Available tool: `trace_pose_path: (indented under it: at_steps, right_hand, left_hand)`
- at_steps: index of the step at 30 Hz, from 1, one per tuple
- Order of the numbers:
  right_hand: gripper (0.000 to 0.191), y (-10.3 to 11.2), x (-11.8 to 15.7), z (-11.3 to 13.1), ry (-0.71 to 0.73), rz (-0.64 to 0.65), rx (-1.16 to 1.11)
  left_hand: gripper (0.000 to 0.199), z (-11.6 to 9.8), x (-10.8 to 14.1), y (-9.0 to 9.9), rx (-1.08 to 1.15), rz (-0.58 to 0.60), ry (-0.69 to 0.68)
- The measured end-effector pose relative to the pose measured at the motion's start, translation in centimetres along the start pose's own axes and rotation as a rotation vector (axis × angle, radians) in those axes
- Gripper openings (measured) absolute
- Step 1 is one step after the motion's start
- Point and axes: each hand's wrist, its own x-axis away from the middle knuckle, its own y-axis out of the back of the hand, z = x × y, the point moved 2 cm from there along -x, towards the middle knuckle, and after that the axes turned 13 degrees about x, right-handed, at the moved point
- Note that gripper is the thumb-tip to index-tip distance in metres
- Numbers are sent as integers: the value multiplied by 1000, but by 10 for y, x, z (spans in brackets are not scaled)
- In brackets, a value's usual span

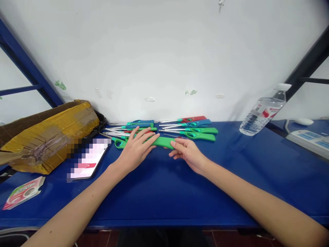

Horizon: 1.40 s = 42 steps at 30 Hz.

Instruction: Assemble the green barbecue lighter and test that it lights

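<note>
A green long-nosed lighter [163,142] lies on the blue table [164,192] in front of me. My left hand [136,149] rests flat over its front part, fingers spread. My right hand [186,153] pinches the green handle end with thumb and fingers. Behind them lie several more lighters with thin metal tubes: a left group [133,127] in blue, green and red, and a right group [191,129] in red, blue and green.
A taped brown cardboard box [43,137] sits at the left, with a phone [87,159] leaning by it and a small packet [23,192] near the edge. A plastic water bottle [264,113] and a white power strip [308,140] stand at the right. A white wall backs the table.
</note>
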Motion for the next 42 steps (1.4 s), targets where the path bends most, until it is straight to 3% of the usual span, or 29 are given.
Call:
trace_pose_path:
  at_steps: [6, 11, 14, 20, 25, 34, 38, 42]
  right_hand:
    - [16, 3, 0, 2, -42, -59, 37]
    - [13, 10, -3, 2, -95, -72, 133]
    - [11, 10, -5, 0, -101, -52, 177]
    - [10, 7, -5, -4, -70, -15, 215]
    - [13, 7, -4, -5, -31, 20, 212]
    - [17, 5, -2, -5, -1, 82, 224]
    - [20, 5, -1, -4, 8, 106, 236]
    - [24, 6, -3, -3, 37, 122, 254]
  left_hand:
    - [37, 18, -10, 13, -1, 32, 31]
    - [32, 61, -24, 35, -1, 72, 100]
    - [34, 84, -29, 44, -141, 144, 162]
    - [43, 104, -27, 40, -316, 224, 278]
    - [45, 113, -21, 33, -332, 271, 298]
    - [45, 114, -16, 29, -200, 212, 336]
    - [51, 106, -12, 25, -132, 160, 355]
    - [49, 79, -11, 18, -104, -6, 253]
